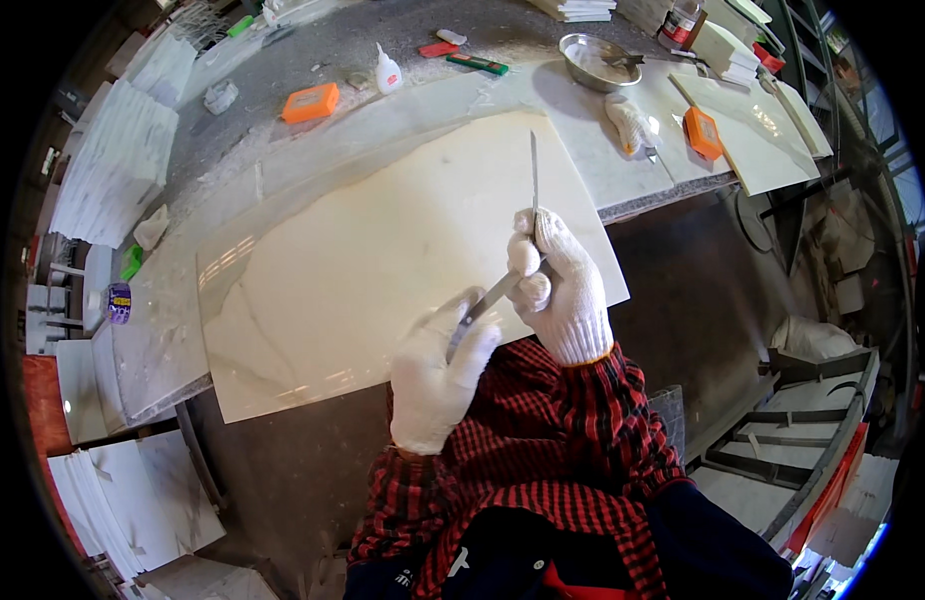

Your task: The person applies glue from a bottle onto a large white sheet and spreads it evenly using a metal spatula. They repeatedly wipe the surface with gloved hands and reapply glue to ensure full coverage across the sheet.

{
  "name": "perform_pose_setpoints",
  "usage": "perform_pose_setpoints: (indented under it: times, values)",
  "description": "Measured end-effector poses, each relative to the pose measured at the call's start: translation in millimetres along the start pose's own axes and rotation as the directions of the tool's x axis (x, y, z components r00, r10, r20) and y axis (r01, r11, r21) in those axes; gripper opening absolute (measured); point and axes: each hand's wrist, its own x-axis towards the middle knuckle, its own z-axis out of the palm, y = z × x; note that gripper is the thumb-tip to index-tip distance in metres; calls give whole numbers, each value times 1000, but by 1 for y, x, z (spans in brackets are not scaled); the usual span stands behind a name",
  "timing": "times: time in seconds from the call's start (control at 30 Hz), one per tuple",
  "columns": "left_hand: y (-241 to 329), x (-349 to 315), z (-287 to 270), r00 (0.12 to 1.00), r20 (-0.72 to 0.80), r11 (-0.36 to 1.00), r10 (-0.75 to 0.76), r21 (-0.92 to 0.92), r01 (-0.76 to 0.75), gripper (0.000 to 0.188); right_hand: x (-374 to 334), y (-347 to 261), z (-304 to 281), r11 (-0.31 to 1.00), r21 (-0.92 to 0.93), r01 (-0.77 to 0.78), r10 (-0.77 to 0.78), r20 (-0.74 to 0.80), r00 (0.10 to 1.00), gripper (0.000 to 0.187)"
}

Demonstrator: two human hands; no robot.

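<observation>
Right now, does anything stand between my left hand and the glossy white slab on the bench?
Nothing visible blocks your white-gloved left hand from the slab; it holds a narrow grey metal tool. Both orange boxes lie off the slab.

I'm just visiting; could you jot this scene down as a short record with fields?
Left hand: white-gloved, closed on the near end of a grey bar
Right hand: white-gloved, gripping a thin strip that points away from the person
Bar and strip: whether joined is hidden by the right hand
Main surface: glossy pale slab, near edge overhanging the bench
Beyond slab, left to right: orange box, white bottle, metal bowl
</observation>
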Motion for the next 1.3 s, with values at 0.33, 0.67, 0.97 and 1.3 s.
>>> perform_pose_setpoints:
  times: [0.33,0.67,0.97,1.3]
  values:
    - [-2,4,-9,921,172,819,-350,-421,390,28,14,-21,-16,736,-646,204,-364,-123,923,27]
    - [1,4,-6,945,69,890,-318,-323,323,26,-49,23,-23,302,-904,301,-292,213,932,14]
    - [-1,1,2,958,105,820,-266,-498,282,29,-24,-20,-41,322,-939,124,-429,-28,903,18]
    - [-29,21,-30,895,-259,733,-363,-673,103,24,8,-121,-50,586,-788,190,-572,-236,785,29]
